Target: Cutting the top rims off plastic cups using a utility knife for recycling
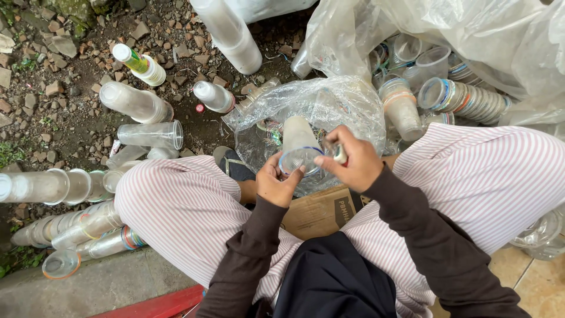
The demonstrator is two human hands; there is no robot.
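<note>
My left hand (276, 182) grips the rim of a clear plastic cup (298, 147) with a blue-edged mouth, held tilted toward me between my knees. My right hand (350, 160) is closed around a small tool, perhaps a cutter (339, 154), set against the cup's rim. Both sleeves are dark brown. Just beyond the cup lies an open clear plastic bag (318, 106) holding thin colourful scraps.
Stacks of nested clear cups (88, 232) lie at my left on stony ground. More cup stacks (471, 100) spill from a large plastic sack (471, 29) at upper right. Loose bottles (138, 103) lie ahead. A cardboard piece (321, 212) sits under my legs; a sandal (232, 165) shows.
</note>
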